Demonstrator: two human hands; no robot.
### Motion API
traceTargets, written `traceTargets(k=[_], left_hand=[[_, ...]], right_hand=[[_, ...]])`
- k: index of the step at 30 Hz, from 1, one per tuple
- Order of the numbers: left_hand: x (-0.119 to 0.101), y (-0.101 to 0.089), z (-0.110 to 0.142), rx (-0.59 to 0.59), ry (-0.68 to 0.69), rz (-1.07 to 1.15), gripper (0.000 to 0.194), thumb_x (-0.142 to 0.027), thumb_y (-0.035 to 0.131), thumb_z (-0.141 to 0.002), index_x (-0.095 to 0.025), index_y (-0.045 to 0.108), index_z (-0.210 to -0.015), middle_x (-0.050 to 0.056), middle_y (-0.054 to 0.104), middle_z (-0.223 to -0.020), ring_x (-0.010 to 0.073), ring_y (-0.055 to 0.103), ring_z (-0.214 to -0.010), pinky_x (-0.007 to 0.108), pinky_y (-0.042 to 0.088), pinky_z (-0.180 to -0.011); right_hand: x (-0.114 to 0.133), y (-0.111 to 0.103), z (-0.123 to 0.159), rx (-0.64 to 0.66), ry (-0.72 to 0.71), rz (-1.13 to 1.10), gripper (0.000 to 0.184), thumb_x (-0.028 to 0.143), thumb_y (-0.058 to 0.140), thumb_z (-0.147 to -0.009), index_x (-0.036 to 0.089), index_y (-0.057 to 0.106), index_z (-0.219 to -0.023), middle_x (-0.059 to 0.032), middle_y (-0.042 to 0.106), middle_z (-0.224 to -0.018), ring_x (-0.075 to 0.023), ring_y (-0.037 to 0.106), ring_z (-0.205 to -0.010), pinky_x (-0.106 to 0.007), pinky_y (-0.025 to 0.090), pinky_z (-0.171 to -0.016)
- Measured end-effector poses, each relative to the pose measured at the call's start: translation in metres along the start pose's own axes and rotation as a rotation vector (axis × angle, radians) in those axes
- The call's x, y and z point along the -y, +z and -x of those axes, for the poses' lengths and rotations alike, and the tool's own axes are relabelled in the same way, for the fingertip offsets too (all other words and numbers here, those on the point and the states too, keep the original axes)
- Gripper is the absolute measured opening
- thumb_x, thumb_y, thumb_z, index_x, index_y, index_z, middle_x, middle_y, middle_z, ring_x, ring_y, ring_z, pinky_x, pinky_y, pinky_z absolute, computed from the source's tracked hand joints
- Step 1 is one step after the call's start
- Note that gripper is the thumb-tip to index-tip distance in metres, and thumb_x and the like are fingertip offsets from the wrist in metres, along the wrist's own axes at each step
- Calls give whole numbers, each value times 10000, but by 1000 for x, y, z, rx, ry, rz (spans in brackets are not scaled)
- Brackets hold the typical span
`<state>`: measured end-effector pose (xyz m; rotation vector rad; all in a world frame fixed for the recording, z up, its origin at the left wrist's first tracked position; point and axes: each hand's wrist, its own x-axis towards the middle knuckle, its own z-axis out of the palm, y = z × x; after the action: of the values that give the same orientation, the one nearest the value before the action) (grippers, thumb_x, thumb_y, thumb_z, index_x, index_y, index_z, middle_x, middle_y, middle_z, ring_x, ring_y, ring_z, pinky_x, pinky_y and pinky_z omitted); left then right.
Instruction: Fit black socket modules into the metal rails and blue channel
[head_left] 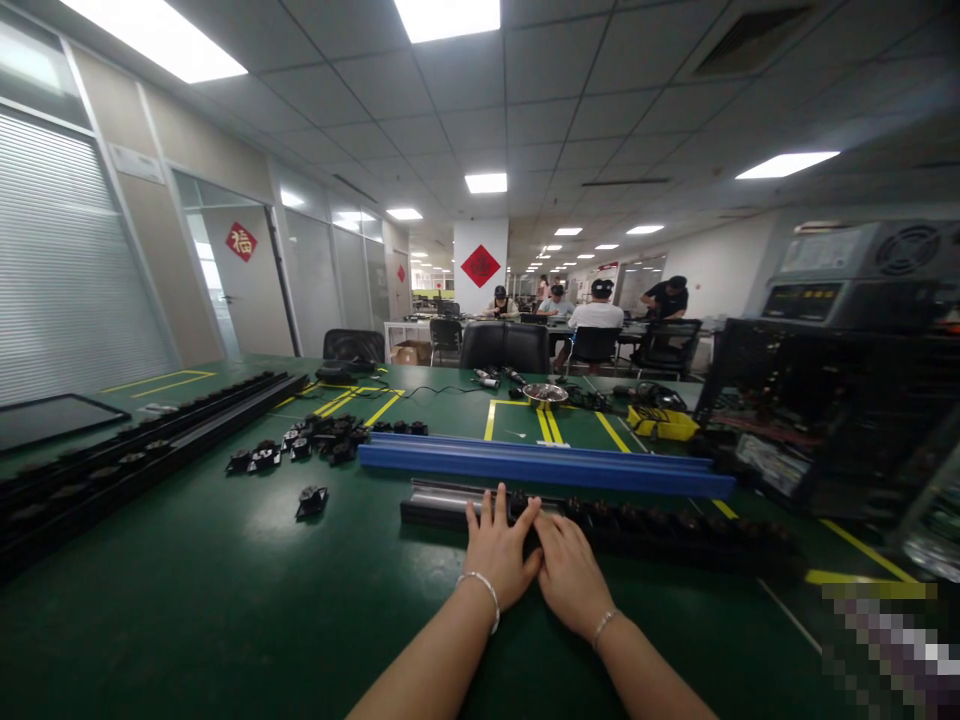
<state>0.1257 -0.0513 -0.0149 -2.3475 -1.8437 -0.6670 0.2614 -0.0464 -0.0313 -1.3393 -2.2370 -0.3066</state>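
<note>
My left hand [499,560] rests over a long black rail [439,500], its fingers spread apart. Beside it, my right hand [574,575] has its fingers close together and bent down at the rail's edge. The two hands meet around a small black module [517,503], mostly hidden by my fingers. From there to the right, a row of similar black modules [645,520] sits in the rail. The rail's left end shows a bare grey channel. Alone on the left lies a loose black module [311,500].
A blue rail [540,465] lies just behind the black one. Loose modules [322,435] are heaped to its left, near long filled rails [150,450]. Behind are a metal bowl [545,394] and a yellow object [661,422]. An opened computer case [780,400] stands right. People sit farther back.
</note>
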Motion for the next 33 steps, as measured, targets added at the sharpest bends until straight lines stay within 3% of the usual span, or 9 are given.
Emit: traceTargets(k=[6, 11, 22, 33], left_hand=[[-10, -1, -7, 37, -85, -43, 661, -627, 451, -736, -449, 275, -1348, 88, 261, -1469, 421, 271, -1283, 655, 93, -993], [-9, 1, -8, 33, -89, -59, 599, -600, 456, -747, -423, 374, -1313, 98, 328, -1435, 405, 311, -1263, 648, 80, -999], [-6, 1, -7, 8, -103, -50, 513, -557, 410, -796, -423, 410, -1291, 62, 363, -1422, 344, 333, -1265, 639, 84, -1013], [5, -7, -5, -23, -146, -96, 470, -561, 387, -809, -419, 458, -1251, 55, 399, -1400, 329, 310, -1283, 661, 85, -1001]], right_hand=[[-5, 1, 4, -1, -17, 96, 584, 43, 346, -717, 102, 455, -1287, -88, 464, -1343, -181, 376, -1250, -363, 273, -1072], [-8, -1, 3, 3, -37, 119, 565, 60, 348, -732, 101, 463, -1283, -82, 465, -1344, -173, 393, -1240, -357, 284, -1068], [-7, -3, 2, -12, 0, 48, 522, 74, 365, -746, 121, 500, -1248, -70, 508, -1305, -164, 430, -1210, -338, 287, -1071], [-9, -3, 5, 40, -27, 90, 562, 50, 360, -725, 117, 459, -1274, -83, 461, -1345, -174, 374, -1254, -366, 265, -1085]])
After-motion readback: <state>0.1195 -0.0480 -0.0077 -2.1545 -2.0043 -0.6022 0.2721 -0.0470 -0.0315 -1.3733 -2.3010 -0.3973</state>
